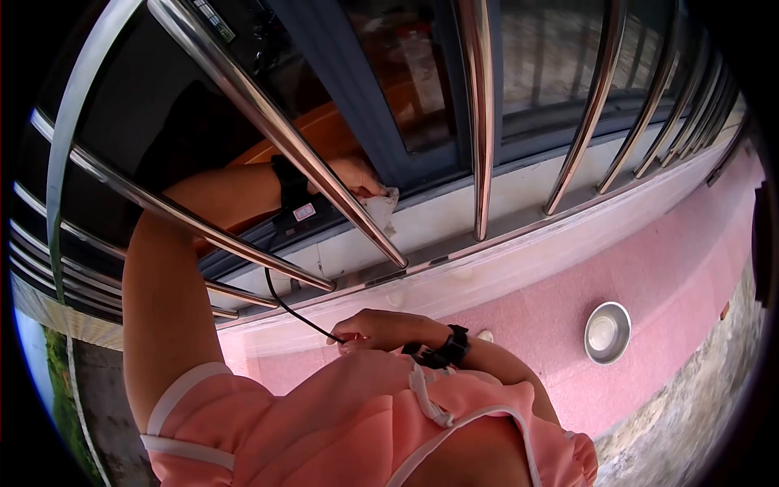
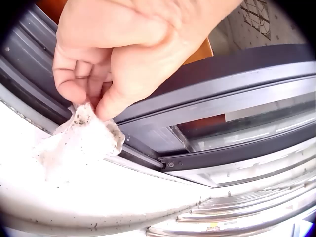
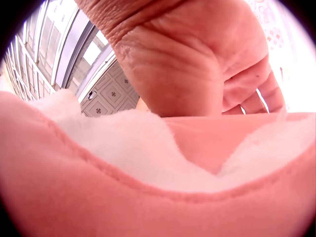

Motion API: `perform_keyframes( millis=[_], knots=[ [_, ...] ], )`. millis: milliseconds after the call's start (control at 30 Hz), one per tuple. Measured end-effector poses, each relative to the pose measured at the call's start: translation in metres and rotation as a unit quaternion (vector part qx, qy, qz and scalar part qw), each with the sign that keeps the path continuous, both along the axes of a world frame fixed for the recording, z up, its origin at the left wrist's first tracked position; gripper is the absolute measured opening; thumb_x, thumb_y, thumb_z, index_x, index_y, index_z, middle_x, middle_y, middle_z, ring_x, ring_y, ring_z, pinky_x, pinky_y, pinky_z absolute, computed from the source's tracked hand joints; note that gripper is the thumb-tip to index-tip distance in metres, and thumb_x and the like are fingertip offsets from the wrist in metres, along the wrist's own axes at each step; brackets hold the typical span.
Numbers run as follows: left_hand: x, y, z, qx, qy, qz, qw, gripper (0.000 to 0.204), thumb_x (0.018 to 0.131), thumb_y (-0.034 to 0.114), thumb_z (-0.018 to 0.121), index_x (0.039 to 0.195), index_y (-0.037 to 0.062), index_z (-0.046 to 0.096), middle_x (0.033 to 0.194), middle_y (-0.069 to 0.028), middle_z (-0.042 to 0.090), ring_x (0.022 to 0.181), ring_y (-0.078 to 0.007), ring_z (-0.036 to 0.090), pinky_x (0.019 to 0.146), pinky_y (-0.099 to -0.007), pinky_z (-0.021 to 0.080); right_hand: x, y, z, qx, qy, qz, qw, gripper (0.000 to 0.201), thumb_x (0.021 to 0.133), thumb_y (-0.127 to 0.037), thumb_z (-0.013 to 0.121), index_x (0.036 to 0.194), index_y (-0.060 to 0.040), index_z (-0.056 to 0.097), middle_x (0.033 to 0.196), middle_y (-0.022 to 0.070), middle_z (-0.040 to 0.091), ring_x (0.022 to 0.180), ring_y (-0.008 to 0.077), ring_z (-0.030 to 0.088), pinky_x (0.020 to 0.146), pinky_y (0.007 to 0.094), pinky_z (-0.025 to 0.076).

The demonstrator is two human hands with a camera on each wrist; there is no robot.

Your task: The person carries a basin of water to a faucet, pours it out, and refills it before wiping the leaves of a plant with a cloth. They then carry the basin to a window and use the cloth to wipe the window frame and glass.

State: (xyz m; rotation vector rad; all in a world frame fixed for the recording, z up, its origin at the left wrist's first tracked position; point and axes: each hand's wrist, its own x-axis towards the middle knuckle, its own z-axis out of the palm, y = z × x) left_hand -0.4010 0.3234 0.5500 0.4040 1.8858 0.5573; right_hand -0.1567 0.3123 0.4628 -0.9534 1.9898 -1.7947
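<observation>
My left hand [image 1: 355, 176] reaches between the metal bars to the window. Thumb and fingertips of the left hand [image 2: 118, 54] pinch a crumpled white tissue [image 2: 81, 136] marked with dark specks. The tissue [image 1: 380, 213] lies over the white sill, right beside the dark window track [image 2: 34, 81]. In the head view, my right hand [image 1: 377, 329] is close in front of my chest, its fingers pinching a thin black cable [image 1: 296, 313] that runs up to the bars. The right wrist view shows the right palm [image 3: 182, 64] against pink, white-trimmed clothing [image 3: 123, 148], which hides the fingertips.
Shiny metal bars [image 1: 481, 122] stand between my body and the grey-framed window [image 1: 357, 81]. A dark box with a white label [image 1: 303, 212] is near the left wrist. On the pink floor [image 1: 535, 349] sits a metal basin [image 1: 607, 333], to the right.
</observation>
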Motion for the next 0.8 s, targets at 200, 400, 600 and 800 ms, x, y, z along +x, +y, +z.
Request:
perform_keyframes(
  millis=[200,400,600,800],
  knots=[
    [0.045,0.004,0.007,0.033,0.278,-0.067,0.958,0.031,0.080,0.021,0.066,0.100,-0.0005,0.056,0.072,-0.0066,0.059,0.049,-0.0083,0.054,0.037,-0.0176,0.043,0.002,-0.001,0.003,0.018,0.002,0.006,1.000,0.031,0.082,-0.021,0.054,0.105,-0.0011,0.057,0.079,0.0138,0.061,0.068,0.0235,0.057,0.064,0.0328,0.043],
    [0.037,-0.006,-0.014,0.154,0.388,-0.145,0.897,0.025,0.080,0.020,0.063,0.095,0.0005,0.059,0.066,-0.0065,0.061,0.042,-0.0091,0.055,0.036,-0.0202,0.046,0.007,-0.001,0.006,0.023,-0.003,0.014,1.000,0.031,0.081,-0.021,0.055,0.104,0.0002,0.057,0.080,0.0154,0.062,0.069,0.0246,0.057,0.064,0.0336,0.044],
    [0.054,0.001,-0.002,0.091,0.378,-0.118,0.914,0.029,0.080,0.018,0.061,0.101,-0.0023,0.058,0.072,-0.0118,0.063,0.051,-0.0156,0.060,0.049,-0.0253,0.050,0.012,0.000,0.005,0.034,0.008,0.011,0.999,0.029,0.079,-0.018,0.055,0.101,0.0006,0.058,0.080,0.0168,0.061,0.068,0.0274,0.056,0.063,0.0352,0.043],
    [0.057,0.001,0.013,0.037,0.383,-0.151,0.911,0.036,0.077,0.017,0.061,0.106,-0.0039,0.057,0.080,-0.0170,0.065,0.067,-0.0226,0.065,0.067,-0.0311,0.052,0.018,-0.003,0.006,0.032,0.012,0.013,0.999,0.027,0.079,-0.017,0.055,0.099,0.0011,0.058,0.078,0.0165,0.060,0.066,0.0273,0.055,0.062,0.0353,0.042]
  ],
)
